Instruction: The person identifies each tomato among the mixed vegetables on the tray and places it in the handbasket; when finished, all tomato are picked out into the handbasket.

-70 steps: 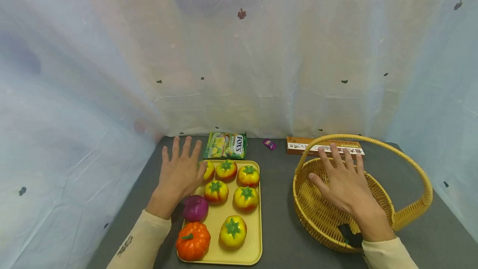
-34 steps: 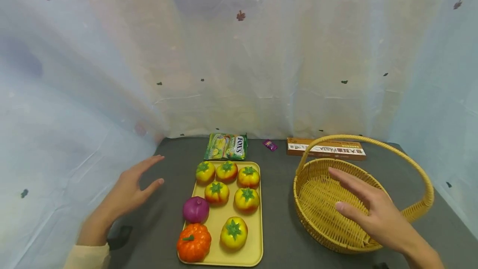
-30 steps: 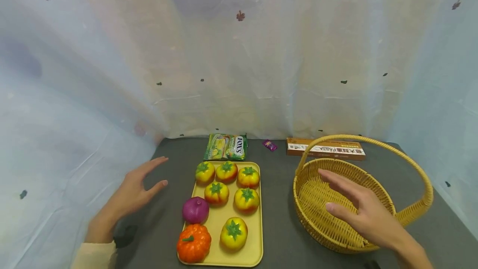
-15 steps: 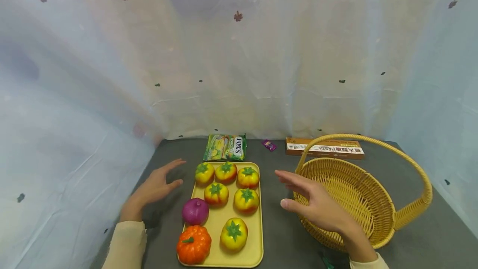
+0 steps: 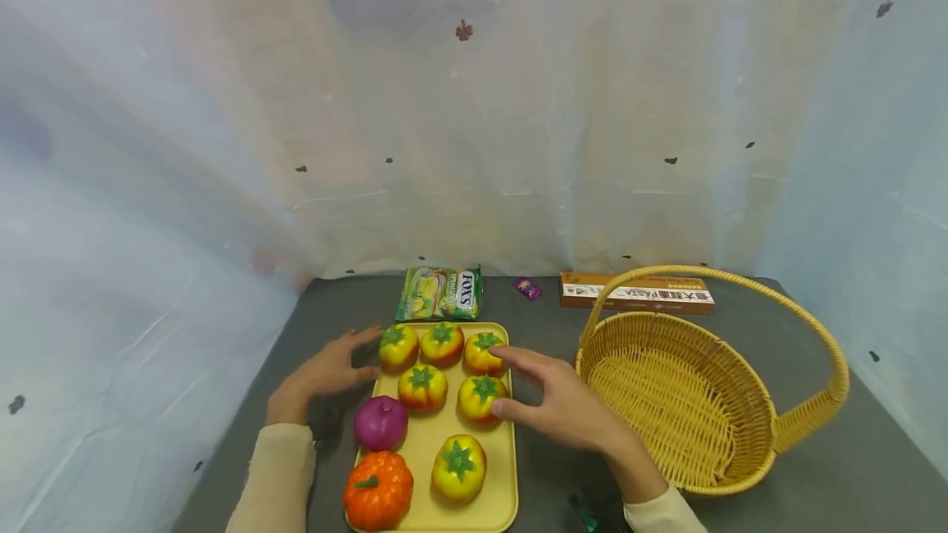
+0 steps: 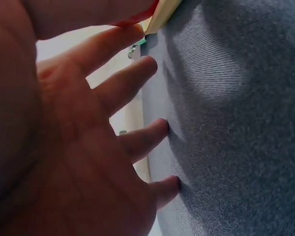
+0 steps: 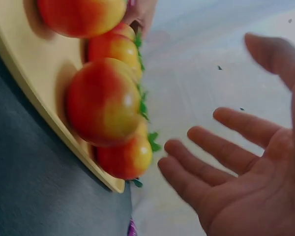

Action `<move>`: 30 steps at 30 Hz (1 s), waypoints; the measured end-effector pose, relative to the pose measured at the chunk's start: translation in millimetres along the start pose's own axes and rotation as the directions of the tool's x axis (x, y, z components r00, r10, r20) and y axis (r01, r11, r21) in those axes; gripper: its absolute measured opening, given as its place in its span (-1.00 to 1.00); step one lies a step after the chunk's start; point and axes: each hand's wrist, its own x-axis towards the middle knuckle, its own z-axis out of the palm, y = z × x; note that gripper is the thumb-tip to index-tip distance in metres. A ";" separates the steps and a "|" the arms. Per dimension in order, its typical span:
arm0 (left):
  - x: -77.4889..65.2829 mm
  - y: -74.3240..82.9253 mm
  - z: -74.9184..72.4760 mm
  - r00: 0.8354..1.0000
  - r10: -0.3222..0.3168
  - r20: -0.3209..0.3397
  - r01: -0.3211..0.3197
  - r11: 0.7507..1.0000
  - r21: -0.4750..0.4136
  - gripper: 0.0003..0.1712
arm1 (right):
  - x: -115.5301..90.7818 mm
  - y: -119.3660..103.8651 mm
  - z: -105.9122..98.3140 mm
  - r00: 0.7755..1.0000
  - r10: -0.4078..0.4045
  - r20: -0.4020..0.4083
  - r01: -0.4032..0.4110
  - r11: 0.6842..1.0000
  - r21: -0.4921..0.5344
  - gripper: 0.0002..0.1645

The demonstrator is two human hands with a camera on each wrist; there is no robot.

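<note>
On the yellow tray (image 5: 425,455) sit several yellow-and-red, tomato-like fruits (image 5: 458,471) with green leafy tops, a purple onion (image 5: 381,424) and an orange pumpkin (image 5: 378,491). My left hand (image 5: 322,371) is at the tray's far left edge, thumb and fingers spread, close to the back-left fruit (image 5: 399,346). In the left wrist view, the left hand's fingers (image 6: 132,81) point toward the grey tabletop, holding nothing. Over the tray's right edge hovers my right hand (image 5: 566,403), fingers extended. The right wrist view shows the right hand (image 7: 250,184) apart from the fruits (image 7: 103,103).
A wicker basket (image 5: 659,414) with a tall handle stands right of the tray. Along the back lie a green Fox's packet (image 5: 439,294), a small purple-wrapped sweet (image 5: 528,288) and a pasta box (image 5: 633,293). A pale curtain (image 5: 474,146) surrounds the table.
Both hands have drawn in toward the tray. My right hand has moved left from over the basket, and my left hand has moved right to the tray's edge.
</note>
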 end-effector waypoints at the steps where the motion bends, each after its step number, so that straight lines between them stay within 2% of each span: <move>1: 0.2 -0.1 0.1 1.000 -0.006 0.010 0.006 1.000 0.006 -0.11 | 2.1 1.5 2.8 1.000 0.000 -0.002 0.000 1.000 -0.019 -0.21; 5: -0.1 -0.3 -0.9 0.998 -0.040 0.038 0.040 0.999 0.017 -0.06 | 7.0 9.3 13.1 1.000 0.006 0.002 -0.005 0.996 -0.090 -0.18; 12: -2.0 0.8 -2.5 0.988 -0.124 0.089 0.123 0.992 0.011 0.05 | 8.9 17.4 23.5 0.999 0.042 -0.004 -0.042 0.993 -0.109 -0.22; 20: 0.4 0.3 -1.2 0.985 -0.150 0.084 0.149 0.989 0.018 0.06 | 11.9 23.7 32.1 0.993 0.074 -0.089 -0.083 0.992 -0.100 -0.39; 30: 3.9 -0.4 0.7 0.986 -0.153 0.070 0.152 0.988 0.022 0.04 | 13.9 27.2 43.4 0.989 0.111 -0.102 -0.129 0.973 -0.190 -0.35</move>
